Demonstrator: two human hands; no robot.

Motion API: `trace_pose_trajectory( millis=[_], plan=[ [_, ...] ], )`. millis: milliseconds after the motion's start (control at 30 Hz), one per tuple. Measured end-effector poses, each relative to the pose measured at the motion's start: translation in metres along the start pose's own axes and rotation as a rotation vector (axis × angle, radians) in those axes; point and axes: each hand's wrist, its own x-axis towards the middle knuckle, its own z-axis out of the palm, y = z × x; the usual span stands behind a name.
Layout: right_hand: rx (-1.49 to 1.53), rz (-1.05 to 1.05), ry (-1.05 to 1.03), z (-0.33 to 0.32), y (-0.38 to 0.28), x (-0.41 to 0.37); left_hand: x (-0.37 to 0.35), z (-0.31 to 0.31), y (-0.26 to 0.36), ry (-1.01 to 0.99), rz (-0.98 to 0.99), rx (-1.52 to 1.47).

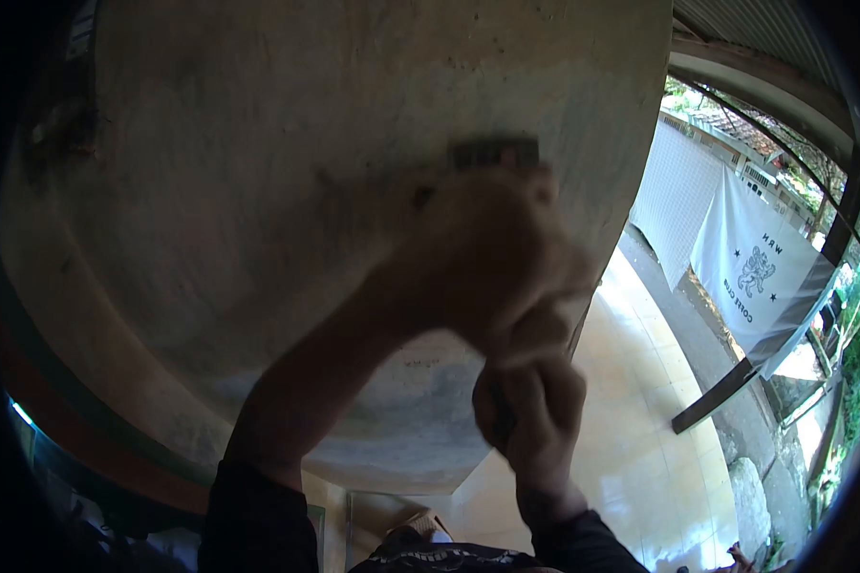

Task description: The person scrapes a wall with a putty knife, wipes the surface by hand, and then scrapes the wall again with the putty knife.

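My left hand (506,239) is raised in front of a worn plaster wall (258,124), blurred by motion, its fingers curled. Just past its knuckles a dark, block-shaped tool (495,153) shows against the wall; its exact kind is too smeared to tell. Directly below, close to the left hand and overlapping it in view, my right hand (540,401) is closed in a fist. Something dark shows at the side of that fist, but most of it is hidden. Whether both hands grip one handle cannot be made out.
The wall's edge runs down the right side. Beyond it lie a tiled floor (640,420), a white printed banner (755,267), a wooden post (717,396) and rocks (750,506). A cardboard box (428,523) sits low near my body.
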Motion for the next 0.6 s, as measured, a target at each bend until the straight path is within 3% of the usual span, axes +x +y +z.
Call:
trace_pose_trajectory(
  millis=[133,267,433,600],
  plan=[
    [0.111,-0.041,-0.046,0.005,0.002,0.0,-0.002,-0.006,0.001,-0.047,-0.003,0.01],
    [0.108,0.024,0.042,0.012,0.007,-0.019,-0.018,0.011,0.01,0.013,-0.03,-0.079],
    [0.125,-0.015,0.024,0.013,-0.011,0.006,0.007,-0.013,-0.002,-0.134,-0.026,0.02],
    [0.205,0.04,0.069,0.021,0.005,-0.015,-0.015,-0.005,0.008,-0.129,-0.046,-0.034]
  ],
)
